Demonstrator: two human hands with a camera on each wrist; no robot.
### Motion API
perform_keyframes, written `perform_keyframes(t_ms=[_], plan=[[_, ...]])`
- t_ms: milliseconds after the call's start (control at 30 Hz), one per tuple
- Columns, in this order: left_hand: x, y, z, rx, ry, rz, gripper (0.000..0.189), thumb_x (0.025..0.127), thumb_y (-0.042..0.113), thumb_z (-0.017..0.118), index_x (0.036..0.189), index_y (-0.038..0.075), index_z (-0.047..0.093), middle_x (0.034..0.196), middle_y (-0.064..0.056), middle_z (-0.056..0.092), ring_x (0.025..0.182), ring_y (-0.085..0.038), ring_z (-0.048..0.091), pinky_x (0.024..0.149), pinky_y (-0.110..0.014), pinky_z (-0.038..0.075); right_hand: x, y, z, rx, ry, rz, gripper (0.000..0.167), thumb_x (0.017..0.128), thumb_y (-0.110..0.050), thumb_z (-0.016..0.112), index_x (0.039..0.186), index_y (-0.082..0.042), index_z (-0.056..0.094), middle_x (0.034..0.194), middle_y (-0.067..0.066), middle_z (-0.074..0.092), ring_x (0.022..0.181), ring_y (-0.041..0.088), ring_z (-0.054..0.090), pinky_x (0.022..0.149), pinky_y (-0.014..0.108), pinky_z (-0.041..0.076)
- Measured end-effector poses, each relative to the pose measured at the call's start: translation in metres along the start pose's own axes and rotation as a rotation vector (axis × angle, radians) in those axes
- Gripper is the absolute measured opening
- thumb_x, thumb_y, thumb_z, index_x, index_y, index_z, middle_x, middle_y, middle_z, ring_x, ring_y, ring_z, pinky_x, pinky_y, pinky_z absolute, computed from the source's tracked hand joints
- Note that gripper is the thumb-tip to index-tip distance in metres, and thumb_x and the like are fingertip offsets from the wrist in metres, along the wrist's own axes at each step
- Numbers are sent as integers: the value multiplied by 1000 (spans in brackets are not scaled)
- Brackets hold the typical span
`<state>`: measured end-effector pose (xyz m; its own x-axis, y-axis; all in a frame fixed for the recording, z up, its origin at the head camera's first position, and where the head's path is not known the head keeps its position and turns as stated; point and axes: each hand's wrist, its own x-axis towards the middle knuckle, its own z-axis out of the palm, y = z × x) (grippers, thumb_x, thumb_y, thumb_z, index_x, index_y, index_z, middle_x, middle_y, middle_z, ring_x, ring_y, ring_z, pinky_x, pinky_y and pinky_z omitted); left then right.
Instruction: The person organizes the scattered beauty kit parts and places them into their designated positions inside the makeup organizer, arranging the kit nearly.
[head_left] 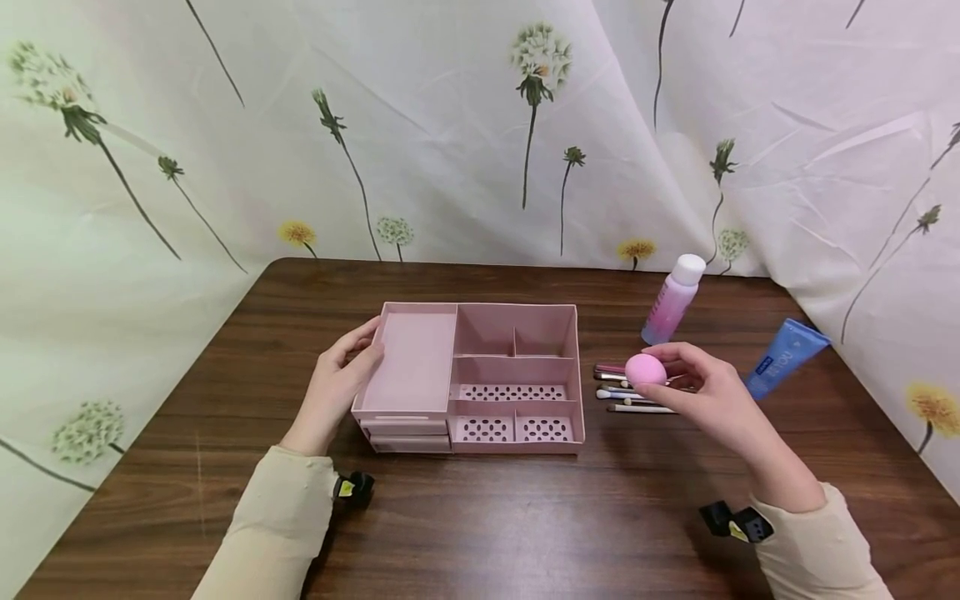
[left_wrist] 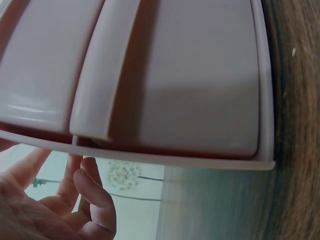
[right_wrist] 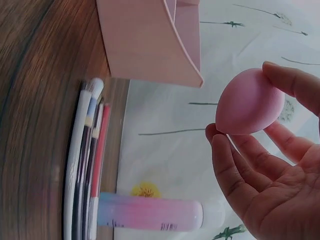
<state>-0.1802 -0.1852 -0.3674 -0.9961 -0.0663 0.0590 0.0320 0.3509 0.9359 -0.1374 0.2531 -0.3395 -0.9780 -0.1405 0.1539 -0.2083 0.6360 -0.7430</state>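
A pink egg-shaped makeup sponge [right_wrist: 250,102] is held by my right hand [head_left: 708,392], between thumb and fingertips. In the head view it is over several makeup brushes [head_left: 633,407] lying on the table; the right wrist view shows it raised beside the organizer's side wall. My left hand [head_left: 337,379] rests at the left side of a pink desktop organizer [head_left: 517,448], its thumb and index fingertips at the upper rim. From the left wrist, the fingers [left_wrist: 95,195] show along the outer wall, some of them bent, next to the drawer fronts [left_wrist: 195,100].
Behind the brushes stands a pink-and-blue bottle [head_left: 670,304] with a white cap. A blue squeeze tube [head_left: 783,358] is to the right of my right hand. The organizer has open compartments [head_left: 483,329] on its right part. A floral cloth [head_left: 450,125] hangs behind the dark wooden table [head_left: 510,525].
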Motion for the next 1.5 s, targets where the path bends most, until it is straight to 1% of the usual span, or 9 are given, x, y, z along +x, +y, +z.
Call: perform_keyframes(t_ms=[133, 433, 567, 700, 900, 1167, 1267, 1400, 1500], plan=[[1, 0, 0, 8, 2, -2, 47, 101, 27, 56, 146, 16, 51, 128, -16, 56, 104, -7, 50, 85, -16, 41, 2, -4, 6, 27, 0, -9, 40, 87, -21, 77, 122, -9, 64, 114, 12, 68, 87, 3, 62, 74, 22, 52], [1, 1, 0, 14, 4, -12, 47, 100, 27, 56, 146, 16, 51, 128, -16, 56, 107, -13, 50, 85, -16, 41, 10, -17, 20, 71, -37, -23, 40, 86, -24, 78, 122, -12, 65, 111, 9, 70, 88, 8, 64, 76, 25, 53], [-1, 2, -1, 18, -6, -17, 48, 101, 28, 55, 147, 16, 50, 130, -16, 55, 109, -14, 49, 84, -15, 42, 13, -25, 27, 124, -68, -43, 39, 86, -22, 78, 120, -10, 65, 109, 9, 70, 87, 11, 66, 74, 26, 54], [-1, 1, -1, 18, -10, -13, 48, 101, 27, 55, 147, 16, 49, 130, -16, 55, 108, -13, 49, 84, -15, 42, 17, -29, 34, 159, -87, -70, 37, 85, -20, 78, 119, -9, 66, 107, 10, 70, 85, 13, 65, 71, 26, 54], [0, 1, -1, 11, -13, -3, 48, 101, 27, 55, 147, 16, 50, 129, -16, 56, 107, -13, 50, 84, -15, 42, 22, -37, 44, 147, -83, -106, 36, 84, -20, 79, 117, -10, 67, 104, 9, 70, 82, 15, 64, 71, 26, 52], [0, 0, 0, 27, -3, -4, 47, 101, 26, 55, 146, 15, 51, 128, -16, 57, 100, -5, 51, 82, -17, 43, 28, -48, 62, 143, -114, -124, 39, 82, -18, 81, 118, -11, 67, 105, 8, 71, 84, 18, 65, 77, 32, 54], [0, 0, 0, 29, 0, -3, 47, 101, 27, 56, 146, 16, 51, 128, -17, 57, 99, -5, 51, 82, -17, 43, 30, -52, 70, 145, -118, -153, 38, 81, -17, 82, 116, -9, 68, 104, 8, 71, 85, 19, 64, 77, 33, 54], [0, 0, -1, 29, 0, 0, 47, 101, 27, 56, 146, 16, 51, 128, -17, 57, 98, -4, 52, 81, -17, 44, 31, -57, 80, 140, -120, -206, 36, 81, -13, 82, 114, -6, 68, 102, 9, 71, 84, 19, 63, 77, 39, 55], [0, 0, -1, 30, 1, 1, 47, 101, 27, 56, 146, 16, 51, 128, -18, 57, 96, -2, 52, 81, -17, 44, 32, -60, 87, 118, -124, -223, 37, 80, -12, 82, 113, -6, 67, 102, 9, 71, 82, 17, 63, 76, 38, 55]])
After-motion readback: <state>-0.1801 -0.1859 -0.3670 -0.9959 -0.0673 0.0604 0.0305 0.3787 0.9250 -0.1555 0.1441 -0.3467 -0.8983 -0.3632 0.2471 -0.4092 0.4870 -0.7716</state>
